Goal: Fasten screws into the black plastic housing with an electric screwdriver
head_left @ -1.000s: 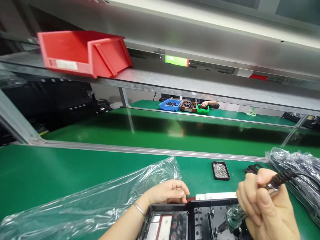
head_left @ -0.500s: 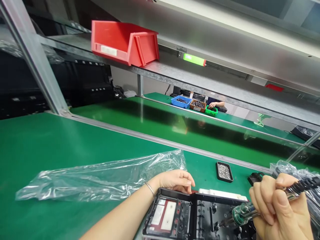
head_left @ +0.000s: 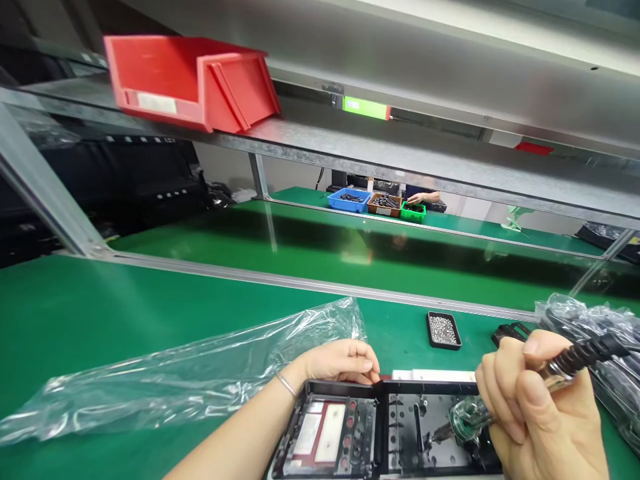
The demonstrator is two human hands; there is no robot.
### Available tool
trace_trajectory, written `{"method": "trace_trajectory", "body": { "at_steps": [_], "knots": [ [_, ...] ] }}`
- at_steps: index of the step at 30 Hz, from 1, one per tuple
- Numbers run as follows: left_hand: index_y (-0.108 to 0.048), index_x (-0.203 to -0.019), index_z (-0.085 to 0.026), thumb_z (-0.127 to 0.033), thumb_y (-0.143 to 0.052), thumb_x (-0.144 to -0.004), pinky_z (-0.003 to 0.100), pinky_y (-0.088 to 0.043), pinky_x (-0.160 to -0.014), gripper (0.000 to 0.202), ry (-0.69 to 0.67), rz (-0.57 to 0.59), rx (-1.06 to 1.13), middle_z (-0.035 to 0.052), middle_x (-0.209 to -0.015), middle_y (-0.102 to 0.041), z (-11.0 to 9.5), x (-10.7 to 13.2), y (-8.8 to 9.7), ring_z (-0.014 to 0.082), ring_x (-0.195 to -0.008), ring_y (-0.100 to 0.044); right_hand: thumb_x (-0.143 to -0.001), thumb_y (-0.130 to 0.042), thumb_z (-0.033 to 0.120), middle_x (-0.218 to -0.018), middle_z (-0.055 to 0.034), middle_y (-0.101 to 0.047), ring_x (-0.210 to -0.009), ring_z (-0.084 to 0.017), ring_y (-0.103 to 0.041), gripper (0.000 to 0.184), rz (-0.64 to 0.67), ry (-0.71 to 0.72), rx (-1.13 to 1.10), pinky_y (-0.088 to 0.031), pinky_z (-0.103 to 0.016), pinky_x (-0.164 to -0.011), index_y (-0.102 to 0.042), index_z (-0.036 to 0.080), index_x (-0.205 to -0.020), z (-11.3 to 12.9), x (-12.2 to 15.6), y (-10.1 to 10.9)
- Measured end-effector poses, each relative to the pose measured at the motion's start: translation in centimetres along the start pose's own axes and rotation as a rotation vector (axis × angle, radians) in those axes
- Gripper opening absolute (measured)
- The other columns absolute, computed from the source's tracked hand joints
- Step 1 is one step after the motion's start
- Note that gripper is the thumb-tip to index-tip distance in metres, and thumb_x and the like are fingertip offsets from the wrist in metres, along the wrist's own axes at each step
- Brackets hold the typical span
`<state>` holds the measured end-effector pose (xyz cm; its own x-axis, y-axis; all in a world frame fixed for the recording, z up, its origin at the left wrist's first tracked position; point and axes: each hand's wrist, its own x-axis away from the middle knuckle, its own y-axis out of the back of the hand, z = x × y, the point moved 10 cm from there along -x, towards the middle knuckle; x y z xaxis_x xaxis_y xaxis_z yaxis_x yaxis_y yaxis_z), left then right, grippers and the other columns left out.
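Note:
A black plastic case [head_left: 383,433] lies spread at the bottom of the view, with a red-and-white panel in its left half. My left hand [head_left: 345,360] curls over its far rim; the fingertips are partly hidden behind it. My right hand [head_left: 545,400] is wrapped round a corded electric screwdriver [head_left: 467,418] with a see-through greenish front. The tool is tilted, its tip down in the right half of the case near a black upright part. Whether the tip meets a screw is too small to tell.
A small black tray [head_left: 443,331] of screws sits beyond the case. Clear plastic film [head_left: 190,373] covers the left side; bagged parts [head_left: 595,340] lie right. A red bin [head_left: 195,83] stands on the overhead shelf. A co-worker's hand [head_left: 423,197] is at a green basket [head_left: 414,213].
The view has shifted, so the shelf and red bin appear farther left. Both hands keep their grips, and the screwdriver tip stays in the same area of the case.

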<state>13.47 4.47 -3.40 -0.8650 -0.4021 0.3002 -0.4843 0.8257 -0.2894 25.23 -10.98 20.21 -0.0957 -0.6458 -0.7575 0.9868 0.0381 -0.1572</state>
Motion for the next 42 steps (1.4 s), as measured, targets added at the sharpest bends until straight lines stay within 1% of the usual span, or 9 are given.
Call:
{"method": "trace_trajectory", "body": {
  "at_steps": [2,5,12,18,22,25,33,37,42],
  "knots": [
    [-0.065,-0.079,-0.012,-0.042,-0.082,-0.063,0.018,-0.05,-0.072,0.038,0.008,-0.011,-0.011,0.0062,-0.086,-0.073,0.06,0.03,0.07,0.0112,-0.077,-0.068,-0.101,-0.027,0.01,-0.064,0.0017,-0.026,-0.054,-0.004,-0.032,0.019,-0.001,0.0,0.0,-0.03,-0.012,-0.054,-0.04,0.019,-0.111,0.07,-0.07,-0.02],
    [-0.062,-0.073,-0.013,-0.044,-0.083,-0.06,0.019,-0.05,-0.073,0.039,0.008,-0.025,-0.015,0.0045,-0.083,-0.073,0.07,0.0,0.11,0.0109,-0.075,-0.067,-0.101,-0.028,0.011,-0.064,0.0016,-0.027,-0.054,-0.004,-0.032,0.018,-0.005,-0.016,-0.008,-0.03,-0.012,-0.054,-0.04,0.019,-0.111,0.02,-0.09,0.06],
    [-0.062,-0.077,-0.012,-0.045,-0.082,-0.06,0.022,-0.05,-0.078,0.042,0.017,-0.034,-0.037,0.0056,-0.085,-0.072,0.23,-0.05,0.35,0.0123,-0.079,-0.067,-0.101,-0.029,0.011,-0.064,0.0017,-0.027,-0.054,-0.004,-0.033,0.018,-0.007,-0.011,0.009,-0.031,-0.011,-0.053,-0.04,0.02,-0.111,0.17,0.05,0.1],
    [-0.061,-0.076,-0.012,-0.045,-0.082,-0.06,0.02,-0.049,-0.071,0.042,0.004,-0.045,-0.038,0.007,-0.086,-0.073,0.01,-0.06,0.53,0.0124,-0.078,-0.067,-0.101,-0.028,0.011,-0.065,0.0016,-0.025,-0.054,-0.004,-0.03,0.018,0.01,0.007,0.026,-0.028,-0.013,-0.053,-0.039,0.02,-0.113,0.27,-0.09,-0.41],
    [-0.059,-0.075,-0.012,-0.045,-0.083,-0.06,0.022,-0.05,-0.074,0.043,-0.003,-0.042,-0.028,0.0067,-0.083,-0.073,0.03,-0.05,0.35,0.0141,-0.081,-0.067,-0.101,-0.028,0.011,-0.065,0.0017,-0.025,-0.054,-0.004,-0.03,0.017,0.025,0.015,0.03,-0.027,-0.013,-0.053,-0.038,0.02,-0.113,0.4,-0.18,-0.58],
    [-0.059,-0.075,-0.012,-0.045,-0.082,-0.061,0.023,-0.05,-0.076,0.043,-0.008,-0.037,-0.026,0.0074,-0.085,-0.073,0.05,0.05,0.21,0.0139,-0.081,-0.067,-0.101,-0.028,0.011,-0.065,0.0017,-0.025,-0.054,-0.004,-0.029,0.017,0.03,0.016,0.027,-0.027,-0.013,-0.053,-0.037,0.02,-0.113,0.49,-0.22,-0.63],
    [-0.059,-0.077,-0.012,-0.043,-0.081,-0.064,0.022,-0.049,-0.075,0.04,-0.004,-0.022,-0.025,0.0092,-0.089,-0.073,0.11,-0.01,0.4,0.0129,-0.081,-0.067,-0.102,-0.026,0.011,-0.064,0.0019,-0.023,-0.054,-0.004,-0.028,0.018,0.023,0.005,0.002,-0.027,-0.013,-0.054,-0.038,0.02,-0.112,0.42,-0.04,-0.58],
    [-0.058,-0.076,-0.013,-0.044,-0.08,-0.065,0.022,-0.05,-0.075,0.039,0.001,-0.025,-0.023,0.0093,-0.09,-0.073,0.17,-0.07,0.43,0.0126,-0.08,-0.067,-0.101,-0.027,0.012,-0.065,0.0018,-0.026,-0.053,-0.004,-0.029,0.018,0.005,0.004,0.027,-0.027,-0.013,-0.053,-0.038,0.02,-0.113,0.28,-0.06,-0.32],
    [-0.059,-0.077,-0.012,-0.043,-0.08,-0.065,0.021,-0.05,-0.074,0.039,0.002,-0.033,-0.024,0.0086,-0.089,-0.073,0.06,0.05,0.32,0.0121,-0.08,-0.067,-0.101,-0.028,0.012,-0.064,0.002,-0.025,-0.053,-0.004,-0.029,0.016,0.02,0.017,0.053,-0.026,-0.012,-0.052,-0.037,0.019,-0.112,0.66,-0.21,-0.64]
  ]
}}
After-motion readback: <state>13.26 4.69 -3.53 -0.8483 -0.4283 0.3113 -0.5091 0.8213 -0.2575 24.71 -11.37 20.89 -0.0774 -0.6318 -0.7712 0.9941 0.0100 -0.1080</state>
